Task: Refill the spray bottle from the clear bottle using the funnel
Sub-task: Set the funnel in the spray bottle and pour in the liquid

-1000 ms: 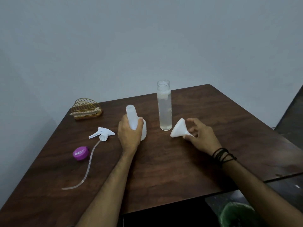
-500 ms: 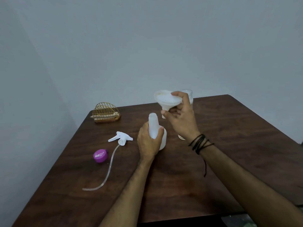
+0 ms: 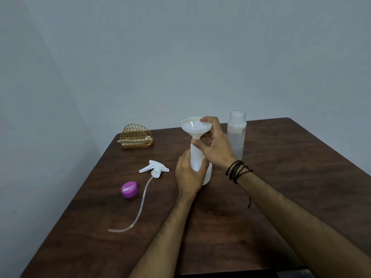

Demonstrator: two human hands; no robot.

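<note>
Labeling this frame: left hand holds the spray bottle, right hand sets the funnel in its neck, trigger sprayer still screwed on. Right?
Not quite. The head view shows the trigger sprayer off, lying on the table beside the purple cap. The rest holds: left hand grips the spray bottle, right hand sets the funnel in its neck.

We see funnel (image 3: pixel 195 127) on spray bottle (image 3: pixel 197 159), table (image 3: pixel 281 177) centre; clear bottle (image 3: pixel 236 135) just right; trigger head (image 3: pixel 154 169), cap (image 3: pixel 129 189) left; wire holder (image 3: pixel 136 137) far left.

Right hand (image 3: pixel 215 146) seats funnel (image 3: pixel 195 127) on spray bottle (image 3: pixel 197 159) gripped by left hand (image 3: pixel 189 176).
</note>
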